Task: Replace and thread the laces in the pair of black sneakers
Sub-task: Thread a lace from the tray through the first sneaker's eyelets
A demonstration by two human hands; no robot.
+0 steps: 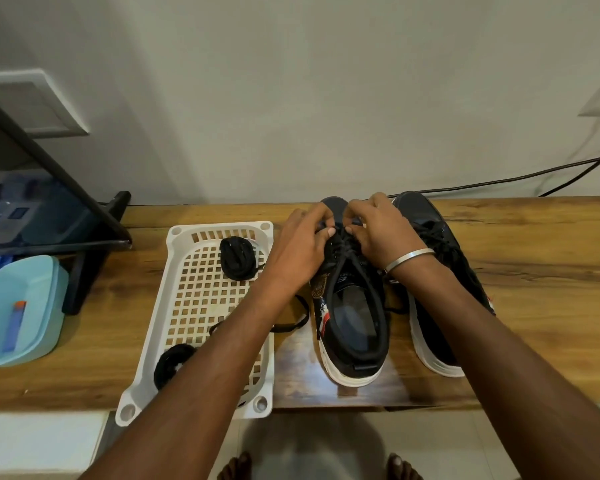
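Nearest to me, the heel of the near sneaker (352, 341) sat just below both wrists, its collar open. Ahead of that, my left hand (300, 242) and right hand (383, 237) met over the toe end of the eyelet rows, fingers curled and pinching the old lace (347, 249). The second sneaker (440, 282) lay just right of my right forearm, laced as well. Left of my left forearm the white basket (201, 306) held two coiled black laces (238, 258), presumably the replacements. I judged the step to be loosening the lowest crossings (pull each side evenly, a little at a time, so the tips don't snag in the eyelets). Some small writing showed on the tongue and a gold emblem on the side, both too blurred to read
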